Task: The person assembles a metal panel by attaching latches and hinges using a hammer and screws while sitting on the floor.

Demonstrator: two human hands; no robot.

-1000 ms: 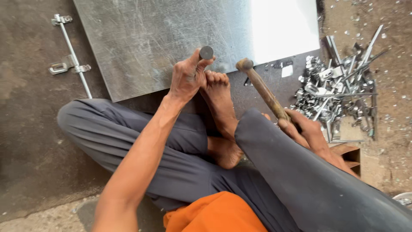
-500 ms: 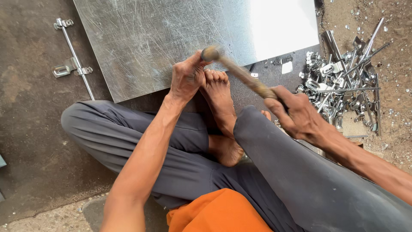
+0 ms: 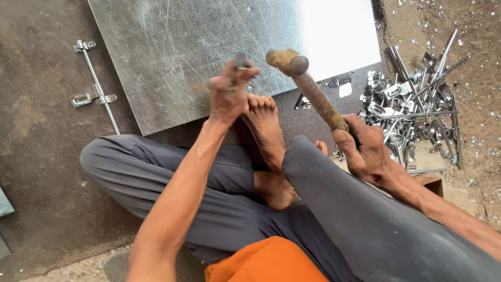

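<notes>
Two hands are busy at the near edge of the metal sheet (image 3: pixel 172 57). The left hand (image 3: pixel 228 94) is closed around a small metal punch (image 3: pixel 241 60), standing on this edge. The right hand (image 3: pixel 365 146) grips a rusty hammer (image 3: pixel 308 86), its head raised just beside the punch, not touching.

Dark floor (image 3: pixel 47 172) bears metal sheet (image 3: pixel 198 47), latch parts (image 3: pixel 417 112).

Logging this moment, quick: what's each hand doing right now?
Left hand: closed on a small metal punch.
Right hand: closed on the hammer handle.
</notes>
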